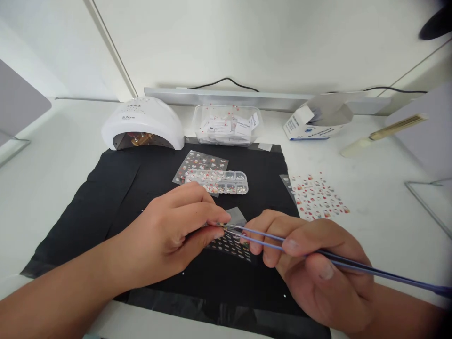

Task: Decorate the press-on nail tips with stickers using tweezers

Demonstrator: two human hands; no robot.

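Observation:
My left hand (173, 230) is closed, its thumb and index finger pinched together over the black mat (148, 287). Something tiny sits between those fingertips, too small and too covered to name. Blue-purple tweezers (399, 278) lie in my right hand (321, 273), gripped by thumb and fingers. Their silvery tips meet the left fingertips, and the two arms stand slightly apart near that end. Beneath the hands is a small sticker sheet (236, 249) with rows of little motifs, partly hidden. Just beyond the left hand, a clear compartment case (236, 182) of small decorations rests on another sticker sheet (190, 162).
A white nail lamp (144, 117) stands back left, with a gold-coloured object inside. Behind the mat are a clear tub (228, 127) of alcohol pad packets and an alcohol pads box (314, 125). Rightward lie a brush (384, 134) and a red-and-white sticker sheet (319, 197).

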